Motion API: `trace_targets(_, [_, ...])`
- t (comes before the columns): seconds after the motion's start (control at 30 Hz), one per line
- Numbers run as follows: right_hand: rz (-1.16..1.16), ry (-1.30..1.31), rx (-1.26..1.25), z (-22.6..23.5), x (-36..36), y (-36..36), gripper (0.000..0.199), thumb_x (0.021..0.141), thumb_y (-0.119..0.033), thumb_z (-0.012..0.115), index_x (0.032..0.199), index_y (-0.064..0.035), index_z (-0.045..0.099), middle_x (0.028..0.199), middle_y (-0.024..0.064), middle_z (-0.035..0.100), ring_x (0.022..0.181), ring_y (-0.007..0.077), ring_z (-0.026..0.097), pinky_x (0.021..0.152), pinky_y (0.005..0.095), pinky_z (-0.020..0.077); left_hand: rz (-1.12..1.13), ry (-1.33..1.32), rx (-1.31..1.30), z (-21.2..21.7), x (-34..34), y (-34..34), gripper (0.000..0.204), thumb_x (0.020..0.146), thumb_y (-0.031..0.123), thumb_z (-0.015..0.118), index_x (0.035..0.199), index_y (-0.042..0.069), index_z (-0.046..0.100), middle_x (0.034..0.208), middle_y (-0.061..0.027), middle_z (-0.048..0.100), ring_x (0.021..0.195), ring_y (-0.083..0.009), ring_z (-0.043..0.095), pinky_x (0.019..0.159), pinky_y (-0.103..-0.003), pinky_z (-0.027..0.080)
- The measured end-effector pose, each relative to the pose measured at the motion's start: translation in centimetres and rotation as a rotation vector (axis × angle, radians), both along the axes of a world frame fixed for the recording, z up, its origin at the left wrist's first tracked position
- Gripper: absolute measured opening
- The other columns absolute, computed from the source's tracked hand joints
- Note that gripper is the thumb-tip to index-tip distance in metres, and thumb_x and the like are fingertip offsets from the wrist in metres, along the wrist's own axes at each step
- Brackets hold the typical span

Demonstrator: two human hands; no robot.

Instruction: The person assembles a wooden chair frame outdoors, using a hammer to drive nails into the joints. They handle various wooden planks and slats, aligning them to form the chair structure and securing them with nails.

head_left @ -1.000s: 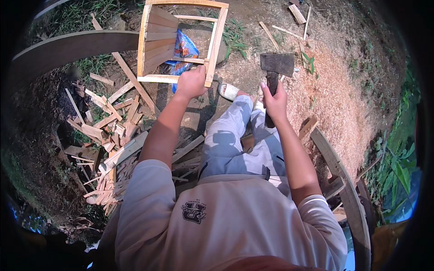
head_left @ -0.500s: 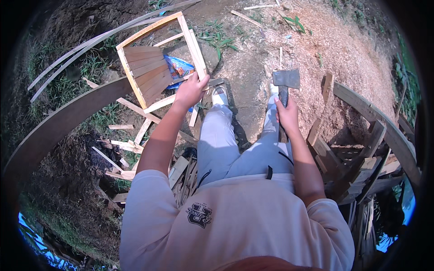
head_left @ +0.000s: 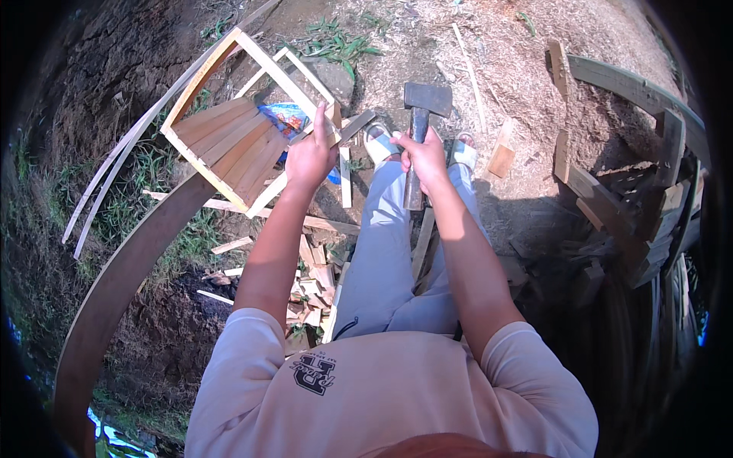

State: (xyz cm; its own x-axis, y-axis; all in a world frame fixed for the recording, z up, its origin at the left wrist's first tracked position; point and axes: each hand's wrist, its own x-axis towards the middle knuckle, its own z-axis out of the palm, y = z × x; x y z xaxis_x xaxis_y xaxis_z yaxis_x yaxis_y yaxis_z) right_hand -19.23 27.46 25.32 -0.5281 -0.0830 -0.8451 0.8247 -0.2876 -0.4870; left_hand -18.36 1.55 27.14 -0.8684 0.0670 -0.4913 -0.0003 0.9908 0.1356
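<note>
My left hand [head_left: 311, 159] is closed at the near right corner of a small wooden frame [head_left: 276, 67], with its index finger stretched along the wood. Slats [head_left: 233, 145] run side by side across one face of this frame, which sits tilted at the left. In my right hand [head_left: 424, 159] is a hatchet, gripped partway down its dark handle [head_left: 413, 197]. The dark metal head [head_left: 427, 98] points away from me, above my feet. Hatchet and frame are apart.
A long curved-looking board [head_left: 126, 267] reaches in from the left. Offcuts [head_left: 313, 294] lie beside my left leg, and a wood block [head_left: 502, 159] by my right foot. Stacked boards [head_left: 657, 198] stand at the right. Blue packaging [head_left: 284, 116] shows behind the frame.
My right hand has brought the hatchet left, toward the frame. The frame and my left hand have shifted left in view, and my left index finger is now stretched out. The view itself has moved.
</note>
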Motion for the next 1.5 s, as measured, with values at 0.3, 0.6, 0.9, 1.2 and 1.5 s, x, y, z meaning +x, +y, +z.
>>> trace_targets(0.3, [-0.36, -0.263, -0.301, -6.2, 1.3, -12.3, 0.028, 0.093, -0.021, 0.085, 0.099, -0.0052, 0.062, 0.075, 0.0046, 0.066, 0.051, 0.0101, 0.053, 0.045, 0.0288, 0.0438, -0.016, 0.081, -0.081, 1.0, -0.6, 1.2, 0.107, 0.087, 0.029, 0.081, 0.169, 0.009, 0.016, 0.081, -0.0169, 0.075, 0.066, -0.0367, 0.073, 0.058, -0.048, 0.058])
trace_targets(0.6, [-0.478, -0.375, -0.516, -5.6, 1.2, -14.1, 0.021, 0.096, -0.024, 0.081, 0.089, -0.0087, 0.068, 0.07, -0.0026, 0.057, 0.054, 0.0084, 0.048, 0.05, 0.0264, 0.0385, -0.04, 0.046, -0.148, 0.6, -0.7, 1.2, 0.104, 0.095, 0.051, 0.074, 0.169, 0.009, 0.015, 0.081, -0.0198, 0.077, 0.064, -0.0383, 0.074, 0.054, -0.047, 0.057])
trace_targets(0.9, [-0.507, -0.324, -0.53, -5.9, 1.6, -15.1, 0.015, 0.097, -0.019, 0.077, 0.091, -0.0073, 0.069, 0.073, -0.0029, 0.057, 0.057, 0.0082, 0.048, 0.051, 0.0274, 0.038, -0.024, 0.036, -0.096, 0.7, -1.2, 0.6, 0.107, 0.093, 0.048, 0.078, 0.169, 0.009, 0.013, 0.077, -0.0212, 0.075, 0.063, -0.0394, 0.073, 0.053, -0.049, 0.055])
trace_targets(1.2, [-0.509, -0.366, -0.53, -7.0, 2.3, -15.0, 0.012, 0.097, -0.017, 0.076, 0.097, -0.0056, 0.073, 0.076, -0.0015, 0.061, 0.058, 0.0084, 0.049, 0.054, 0.0272, 0.0408, 0.004, -0.001, 0.005, 1.1, -0.8, 0.6, 0.109, 0.09, 0.029, 0.08, 0.17, 0.01, 0.008, 0.087, -0.0218, 0.076, 0.07, -0.0407, 0.074, 0.058, -0.051, 0.058])
trace_targets(1.5, [-0.443, -0.31, -0.542, -6.0, 1.0, -14.8, 0.009, 0.099, -0.015, 0.071, 0.099, -0.0071, 0.074, 0.08, -0.0017, 0.063, 0.061, 0.0087, 0.05, 0.054, 0.0276, 0.0408, -0.004, 0.029, 0.018, 1.1, -1.2, 0.3, 0.106, 0.091, 0.029, 0.079, 0.169, 0.008, 0.011, 0.084, -0.0219, 0.076, 0.07, -0.0415, 0.074, 0.057, -0.05, 0.057])
